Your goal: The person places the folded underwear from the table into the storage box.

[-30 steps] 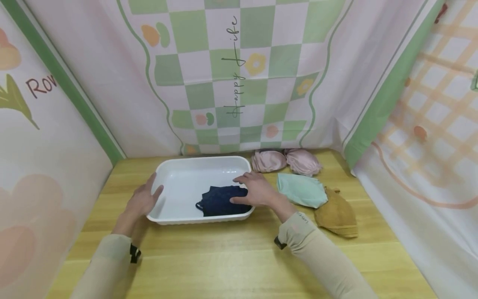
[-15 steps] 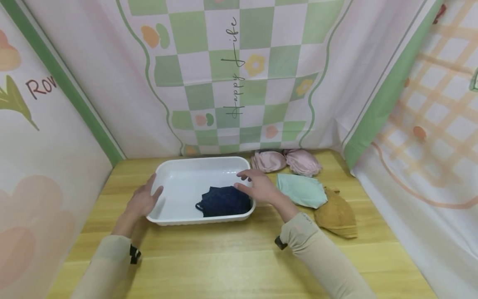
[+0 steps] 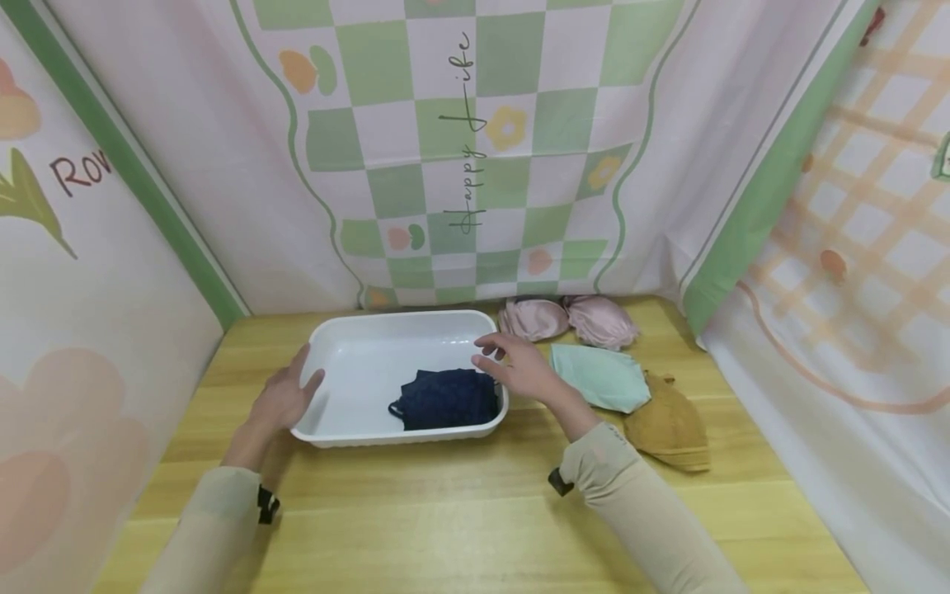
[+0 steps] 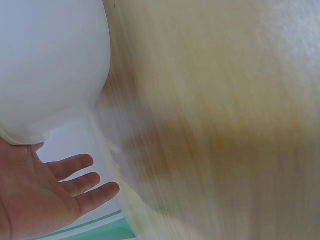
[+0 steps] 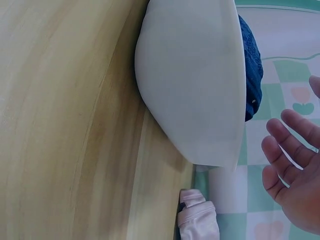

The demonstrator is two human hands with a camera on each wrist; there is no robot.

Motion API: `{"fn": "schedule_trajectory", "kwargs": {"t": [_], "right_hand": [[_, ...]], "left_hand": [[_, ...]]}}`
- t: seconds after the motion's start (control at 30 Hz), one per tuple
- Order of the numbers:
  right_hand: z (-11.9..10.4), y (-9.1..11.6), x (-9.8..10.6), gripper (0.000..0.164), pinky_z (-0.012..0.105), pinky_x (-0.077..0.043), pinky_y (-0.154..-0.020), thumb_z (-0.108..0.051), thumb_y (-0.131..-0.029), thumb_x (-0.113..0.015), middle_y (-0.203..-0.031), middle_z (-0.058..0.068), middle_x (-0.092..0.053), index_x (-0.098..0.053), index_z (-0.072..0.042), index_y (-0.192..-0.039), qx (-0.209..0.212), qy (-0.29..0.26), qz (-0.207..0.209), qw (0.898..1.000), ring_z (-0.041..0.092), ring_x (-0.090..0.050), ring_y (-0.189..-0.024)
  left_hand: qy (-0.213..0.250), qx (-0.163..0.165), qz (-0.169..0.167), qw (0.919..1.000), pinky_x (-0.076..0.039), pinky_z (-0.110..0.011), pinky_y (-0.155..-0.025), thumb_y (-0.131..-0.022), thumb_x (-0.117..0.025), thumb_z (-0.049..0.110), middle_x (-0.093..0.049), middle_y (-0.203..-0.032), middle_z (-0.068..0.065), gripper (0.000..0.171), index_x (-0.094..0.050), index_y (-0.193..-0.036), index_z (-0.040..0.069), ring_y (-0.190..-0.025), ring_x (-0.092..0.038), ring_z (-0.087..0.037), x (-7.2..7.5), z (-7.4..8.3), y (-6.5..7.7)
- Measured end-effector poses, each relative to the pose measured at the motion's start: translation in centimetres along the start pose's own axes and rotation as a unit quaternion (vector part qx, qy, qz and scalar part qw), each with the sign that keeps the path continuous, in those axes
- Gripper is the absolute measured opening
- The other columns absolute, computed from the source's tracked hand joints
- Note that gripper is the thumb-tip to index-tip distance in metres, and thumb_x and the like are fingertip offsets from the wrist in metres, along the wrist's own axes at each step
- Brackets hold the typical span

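A dark blue folded bra (image 3: 449, 399), with a small strap loop at its left end, lies in the right front part of a white tray (image 3: 349, 437). In the right wrist view its lacy cloth (image 5: 253, 67) rises above the rim. At the tray's left rim rests my left hand (image 3: 284, 398), thumb over the edge; the left wrist view has its other fingers (image 4: 77, 165) stretched out beside the tray wall. My right hand (image 3: 523, 367) hovers over the right rim, fingers loosely bent and holding nothing.
Right of the tray lie a mint-green folded cloth piece (image 3: 599, 378) and a mustard bra (image 3: 668, 425), overlapping. Two pale pink folded bras (image 3: 533, 319) sit at the back against the checked curtain (image 3: 475, 165). Everything stands on a wooden table (image 3: 416, 520).
My right hand has lifted off the dark blue bra and moved slightly right and back, to over the tray's right rim. The left hand and the tray have stayed put.
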State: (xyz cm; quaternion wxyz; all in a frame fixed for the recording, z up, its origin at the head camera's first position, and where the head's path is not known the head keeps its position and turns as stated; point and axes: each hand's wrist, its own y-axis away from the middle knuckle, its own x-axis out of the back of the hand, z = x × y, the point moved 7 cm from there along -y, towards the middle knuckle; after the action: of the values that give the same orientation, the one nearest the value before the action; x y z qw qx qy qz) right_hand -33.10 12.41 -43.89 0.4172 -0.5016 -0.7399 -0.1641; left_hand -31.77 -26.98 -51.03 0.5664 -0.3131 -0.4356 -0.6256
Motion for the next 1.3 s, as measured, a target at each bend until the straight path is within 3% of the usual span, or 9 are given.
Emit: {"fn": "schedule_trajectory", "kwargs": {"t": [0.5,0.93,1.3], "right_hand": [[0.3,0.5,1.2,0.044,0.037,-0.055,-0.08,-0.043,-0.101,-0.055,-0.11,0.005,-0.072,-0.063,-0.012,-0.131,0.006,-0.018,0.014,1.0,0.02,-0.066,-0.096],[0.9,0.9,2.2,0.045,0.041,-0.054,-0.088,-0.042,-0.102,-0.054,-0.114,0.007,-0.069,-0.061,-0.01,-0.134,-0.015,-0.054,0.012,0.998,0.022,-0.064,-0.101],[2.0,1.6,3.2,0.051,0.044,-0.053,-0.093,-0.046,-0.102,-0.053,-0.124,0.007,-0.068,-0.058,-0.009,-0.137,-0.027,-0.054,0.021,0.998,0.023,-0.063,-0.107]], "left_hand": [[-0.002,-0.006,0.003,1.0,-0.024,-0.071,-0.115,-0.101,-0.013,0.066,-0.015,-0.16,-0.036,0.081,0.009,-0.161,0.016,-0.143,-0.021,-0.059,-0.1,-0.1,0.0],[0.0,-0.006,0.003,1.0,-0.024,-0.072,-0.115,-0.102,-0.015,0.064,-0.015,-0.16,-0.036,0.08,0.009,-0.161,0.015,-0.143,-0.021,-0.059,-0.3,-0.2,-0.1],[0.002,-0.007,0.006,1.0,-0.024,-0.072,-0.115,-0.102,-0.016,0.064,-0.016,-0.16,-0.036,0.08,0.008,-0.161,0.015,-0.143,-0.021,-0.06,-0.1,0.0,0.0]]}}
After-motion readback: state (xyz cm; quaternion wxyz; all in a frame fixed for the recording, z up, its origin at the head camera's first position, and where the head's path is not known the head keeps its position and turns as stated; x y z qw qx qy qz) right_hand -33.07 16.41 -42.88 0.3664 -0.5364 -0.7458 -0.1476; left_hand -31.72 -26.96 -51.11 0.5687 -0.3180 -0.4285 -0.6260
